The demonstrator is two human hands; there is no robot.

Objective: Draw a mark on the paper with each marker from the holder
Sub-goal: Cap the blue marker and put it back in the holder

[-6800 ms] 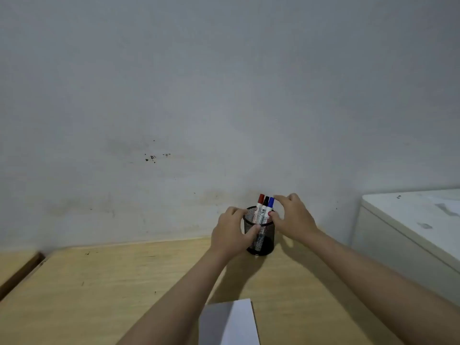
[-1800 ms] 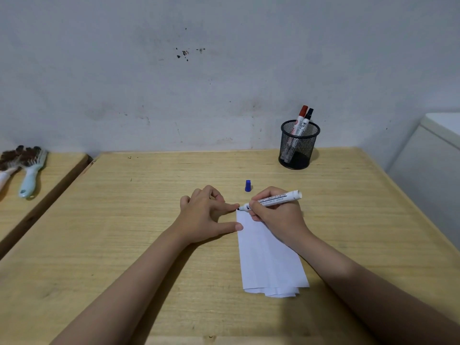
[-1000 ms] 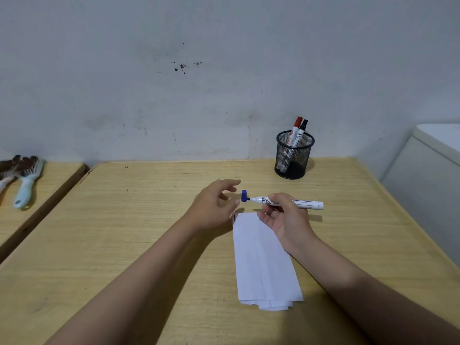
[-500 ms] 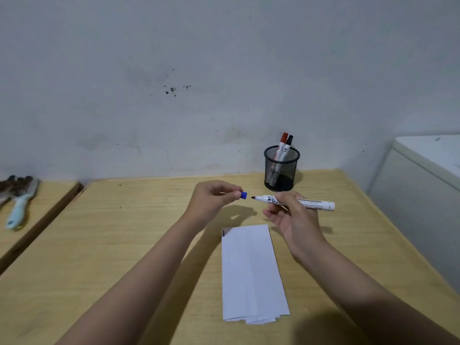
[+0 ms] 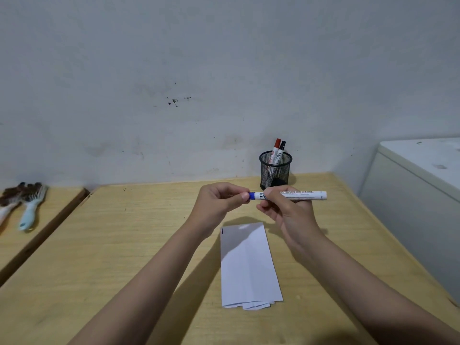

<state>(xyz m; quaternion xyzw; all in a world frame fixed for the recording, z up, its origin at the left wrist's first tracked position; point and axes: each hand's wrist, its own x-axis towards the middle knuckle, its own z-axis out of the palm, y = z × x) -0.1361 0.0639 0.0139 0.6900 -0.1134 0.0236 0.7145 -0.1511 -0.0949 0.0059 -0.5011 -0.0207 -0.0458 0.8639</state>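
My right hand (image 5: 288, 212) holds a white blue marker (image 5: 298, 195) level above the table. My left hand (image 5: 219, 202) pinches its blue cap (image 5: 252, 195), which sits on the marker's tip. Below them lies a folded white paper (image 5: 249, 265) with a short dark mark at its top left corner (image 5: 222, 231). A black mesh holder (image 5: 275, 170) stands at the back by the wall, with a red marker (image 5: 276, 148) and a black marker (image 5: 281, 148) upright in it.
The wooden table (image 5: 124, 245) meets a grey wall. A second wooden surface at the left carries a pale blue hairbrush (image 5: 31, 210) and another brush (image 5: 10, 202). A white cabinet (image 5: 418, 195) stands close at the right.
My left hand picked the blue cap off the table and brought it to the marker; the cap now sits on the tip. The marker has lifted off the paper.
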